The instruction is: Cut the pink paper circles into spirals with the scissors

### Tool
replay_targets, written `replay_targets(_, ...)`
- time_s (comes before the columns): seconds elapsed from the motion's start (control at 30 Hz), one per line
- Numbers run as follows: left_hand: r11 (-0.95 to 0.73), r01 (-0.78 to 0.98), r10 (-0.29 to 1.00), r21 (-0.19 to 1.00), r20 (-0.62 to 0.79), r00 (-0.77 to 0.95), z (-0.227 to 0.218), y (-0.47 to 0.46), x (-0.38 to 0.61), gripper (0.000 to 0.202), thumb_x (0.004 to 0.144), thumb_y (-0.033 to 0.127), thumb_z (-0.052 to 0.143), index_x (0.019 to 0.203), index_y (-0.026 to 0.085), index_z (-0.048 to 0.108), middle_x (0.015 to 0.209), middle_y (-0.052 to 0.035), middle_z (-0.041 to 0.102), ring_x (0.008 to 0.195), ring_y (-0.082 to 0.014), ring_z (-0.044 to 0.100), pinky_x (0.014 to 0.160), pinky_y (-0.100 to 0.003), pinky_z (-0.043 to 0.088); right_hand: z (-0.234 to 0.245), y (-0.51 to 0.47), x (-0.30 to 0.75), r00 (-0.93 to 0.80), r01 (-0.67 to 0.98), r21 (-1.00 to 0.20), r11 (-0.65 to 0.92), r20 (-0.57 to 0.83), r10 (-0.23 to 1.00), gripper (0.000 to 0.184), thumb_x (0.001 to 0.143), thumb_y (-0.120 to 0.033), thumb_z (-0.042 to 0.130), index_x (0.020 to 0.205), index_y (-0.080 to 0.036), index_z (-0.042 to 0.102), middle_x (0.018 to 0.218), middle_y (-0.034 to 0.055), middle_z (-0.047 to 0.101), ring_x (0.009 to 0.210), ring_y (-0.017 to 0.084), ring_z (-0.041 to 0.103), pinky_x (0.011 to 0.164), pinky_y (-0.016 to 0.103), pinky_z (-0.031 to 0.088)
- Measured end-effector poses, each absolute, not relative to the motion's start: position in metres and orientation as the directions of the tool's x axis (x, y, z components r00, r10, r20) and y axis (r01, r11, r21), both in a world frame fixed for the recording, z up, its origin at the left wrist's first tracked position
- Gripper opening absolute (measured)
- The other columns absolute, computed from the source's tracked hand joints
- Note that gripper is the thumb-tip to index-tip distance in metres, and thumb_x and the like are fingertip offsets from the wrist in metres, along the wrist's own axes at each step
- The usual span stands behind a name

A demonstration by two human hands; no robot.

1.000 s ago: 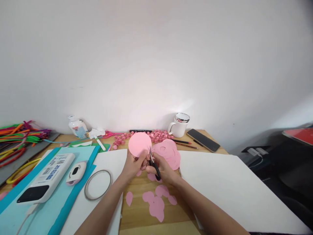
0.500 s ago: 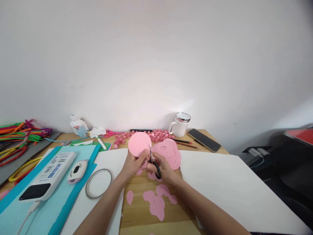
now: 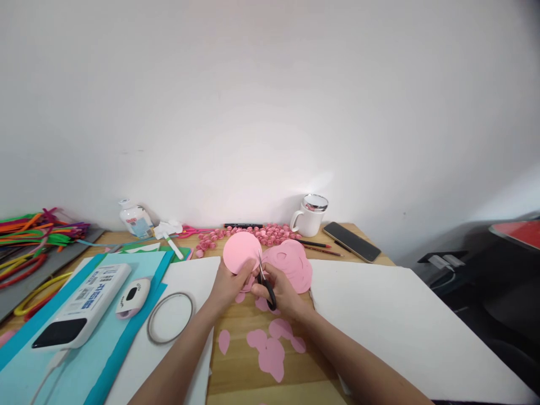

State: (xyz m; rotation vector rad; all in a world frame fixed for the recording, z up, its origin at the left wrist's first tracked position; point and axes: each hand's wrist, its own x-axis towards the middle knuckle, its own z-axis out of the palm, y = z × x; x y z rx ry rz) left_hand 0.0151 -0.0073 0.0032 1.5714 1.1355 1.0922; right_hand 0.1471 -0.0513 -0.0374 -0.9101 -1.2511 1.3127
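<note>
My left hand (image 3: 230, 282) pinches the lower edge of a round pink paper disc (image 3: 241, 251), its face turned toward me. Black-handled scissors (image 3: 269, 293) are gripped in my right hand (image 3: 283, 291), with the blades pointing up along the disc's right edge. Whether the blades bite into the paper I cannot tell. Just behind my right hand lies a stack of pink paper rounds (image 3: 295, 261) with curved cut lines. Below both hands, several pink paper scraps (image 3: 270, 355) are scattered over the wooden table (image 3: 236, 368).
Small rolled pink paper pieces (image 3: 276, 233) spread along the wall near a white mug (image 3: 310, 216), a phone (image 3: 352, 242) and pencils (image 3: 316, 244). White sheets (image 3: 392, 315) flank the table's middle. To the left are a tape roll (image 3: 151, 329), a white power bank (image 3: 90, 304) and colourful pipe cleaners (image 3: 37, 230).
The pink disc has shifted and tilted slightly, its top edge now a little lower. Both hands keep nearly the same place and the same hold.
</note>
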Motion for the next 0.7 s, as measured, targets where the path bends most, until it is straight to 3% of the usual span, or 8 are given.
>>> replay_targets(0.2, -0.171, 0.172, 0.975, 0.97, 0.141, 0.172, 0.0031, -0.0092, 0.0167, 0.017, 0.067, 0.032, 0.063, 0.064, 0.016, 0.06, 0.056, -0.0034, 0.063, 0.069, -0.0221, 0.065, 0.06, -0.029, 0.052, -0.0335, -0.0506, 0.1466, -0.135, -0.197, -0.972, 0.126, 0.154, 0.979, 0.037, 0.065, -0.04, 0.076, 0.077, -0.018, 0.049, 0.068, -0.0041, 0.049, 0.056, 0.009, 0.038, 0.051, 0.022, 0.027)
replay_targets(0.47, -0.178, 0.157, 0.973, 0.971, 0.15, 0.176, 0.0052, -0.0104, 0.0172, 0.018, 0.068, 0.032, 0.063, 0.068, 0.015, 0.061, 0.054, -0.0016, 0.062, 0.063, -0.02, 0.064, 0.056, -0.027, 0.052, -0.0342, -0.0505, 0.1454, -0.123, -0.183, -0.974, 0.131, 0.155, 0.98, 0.038, 0.066, -0.043, 0.075, 0.075, -0.019, 0.047, 0.062, -0.0051, 0.045, 0.053, 0.009, 0.037, 0.048, 0.021, 0.027)
replay_targets(0.7, -0.149, 0.147, 0.975, 0.978, 0.121, 0.186, 0.0052, -0.0098, 0.0168, 0.02, 0.066, 0.035, 0.064, 0.066, 0.015, 0.06, 0.052, -0.0014, 0.061, 0.063, -0.0199, 0.063, 0.055, -0.027, 0.051, -0.0345, -0.0518, 0.144, -0.124, -0.196, -0.976, 0.099, 0.125, 0.984, 0.033, 0.069, -0.041, 0.072, 0.077, -0.019, 0.048, 0.056, -0.0047, 0.05, 0.051, 0.01, 0.042, 0.046, 0.021, 0.031)
